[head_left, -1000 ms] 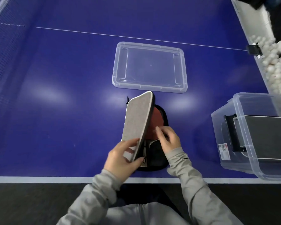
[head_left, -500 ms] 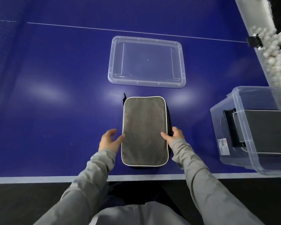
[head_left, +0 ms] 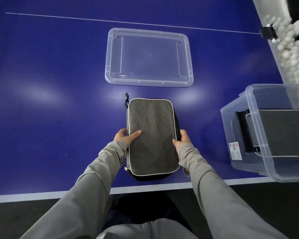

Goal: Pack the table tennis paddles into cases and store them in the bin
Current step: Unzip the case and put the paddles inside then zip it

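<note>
Blue table [head_left: 59, 100]: hands now gripping case [head_left: 152, 137].

There is one view only, from a wide-angle camera worn on the person's head. It looks forward and steeply down over the near edge of the blue worktop [head_left: 50, 109], close enough that both sleeves reach in from the bottom of the frame. The case [head_left: 152, 137] lies near the centre, the lid [head_left: 148, 57] farther off, and the bin [head_left: 269, 133] is cut by the right edge. Straight lines bow toward the borders.
</note>
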Demonstrator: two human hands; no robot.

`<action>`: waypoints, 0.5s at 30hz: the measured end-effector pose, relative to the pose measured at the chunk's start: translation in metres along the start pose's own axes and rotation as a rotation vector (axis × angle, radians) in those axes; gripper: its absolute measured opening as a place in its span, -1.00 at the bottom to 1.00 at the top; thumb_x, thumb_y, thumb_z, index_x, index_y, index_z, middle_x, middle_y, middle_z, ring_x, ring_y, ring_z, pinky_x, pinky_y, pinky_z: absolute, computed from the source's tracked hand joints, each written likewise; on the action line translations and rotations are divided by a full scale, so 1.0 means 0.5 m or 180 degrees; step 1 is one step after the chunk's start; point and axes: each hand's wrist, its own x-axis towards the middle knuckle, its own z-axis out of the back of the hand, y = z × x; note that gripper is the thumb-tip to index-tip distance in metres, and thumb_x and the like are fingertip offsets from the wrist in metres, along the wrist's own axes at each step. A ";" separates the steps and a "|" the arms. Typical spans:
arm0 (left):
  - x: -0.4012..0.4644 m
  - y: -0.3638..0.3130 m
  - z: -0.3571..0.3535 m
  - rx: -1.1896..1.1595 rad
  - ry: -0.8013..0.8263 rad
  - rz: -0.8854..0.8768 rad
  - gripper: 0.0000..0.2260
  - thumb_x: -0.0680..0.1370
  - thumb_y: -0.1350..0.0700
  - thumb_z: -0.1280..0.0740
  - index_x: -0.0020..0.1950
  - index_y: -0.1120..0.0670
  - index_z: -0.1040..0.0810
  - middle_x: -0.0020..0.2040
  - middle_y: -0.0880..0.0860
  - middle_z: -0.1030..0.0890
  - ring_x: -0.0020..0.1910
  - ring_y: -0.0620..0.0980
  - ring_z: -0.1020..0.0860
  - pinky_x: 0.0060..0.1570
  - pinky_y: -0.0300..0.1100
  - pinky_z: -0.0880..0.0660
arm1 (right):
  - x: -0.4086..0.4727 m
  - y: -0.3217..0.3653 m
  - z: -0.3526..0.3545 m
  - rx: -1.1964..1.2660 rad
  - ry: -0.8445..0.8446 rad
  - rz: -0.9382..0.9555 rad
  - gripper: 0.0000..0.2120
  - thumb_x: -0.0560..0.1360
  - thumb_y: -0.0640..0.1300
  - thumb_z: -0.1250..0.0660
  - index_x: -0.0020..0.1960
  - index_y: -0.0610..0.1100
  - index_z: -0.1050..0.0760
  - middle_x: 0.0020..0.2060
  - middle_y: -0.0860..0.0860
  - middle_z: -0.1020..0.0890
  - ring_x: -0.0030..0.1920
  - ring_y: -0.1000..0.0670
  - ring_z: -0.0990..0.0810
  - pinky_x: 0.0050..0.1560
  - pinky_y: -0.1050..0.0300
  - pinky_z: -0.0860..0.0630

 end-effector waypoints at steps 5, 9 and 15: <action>0.001 -0.002 -0.013 -0.0019 0.0083 -0.0092 -0.52 0.37 -0.03 -0.50 0.15 0.06 -0.37 0.00 0.08 -0.54 -0.09 0.08 -0.55 -0.10 -0.06 -0.51 | 0.007 -0.017 0.004 0.0290 0.0049 0.0067 -0.62 0.49 -0.40 -0.16 0.26 -0.14 -0.34 0.08 -0.18 -0.56 0.08 -0.18 -0.55 0.16 0.00 -0.49; -0.008 0.010 -0.030 -0.0529 0.0002 -0.0405 -0.54 0.38 0.06 -0.50 0.17 -0.03 -0.34 -0.09 -0.01 -0.55 -0.20 -0.08 -0.56 -0.30 -0.25 -0.48 | 0.008 -0.027 0.008 0.0391 0.0030 0.0158 -0.58 0.49 -0.42 -0.16 0.29 -0.12 -0.33 0.08 -0.14 -0.55 -0.01 -0.08 -0.52 0.05 0.13 -0.45; -0.025 0.015 -0.039 -0.0832 -0.0142 -0.0614 -0.51 0.35 0.08 -0.53 0.15 -0.16 -0.38 -0.13 -0.03 -0.61 -0.25 -0.08 -0.61 -0.35 -0.29 -0.51 | 0.000 -0.022 0.018 0.0628 0.0055 0.0240 -0.58 0.50 -0.45 -0.15 0.31 -0.17 -0.33 0.14 -0.20 -0.55 0.03 -0.08 -0.54 0.05 0.18 -0.42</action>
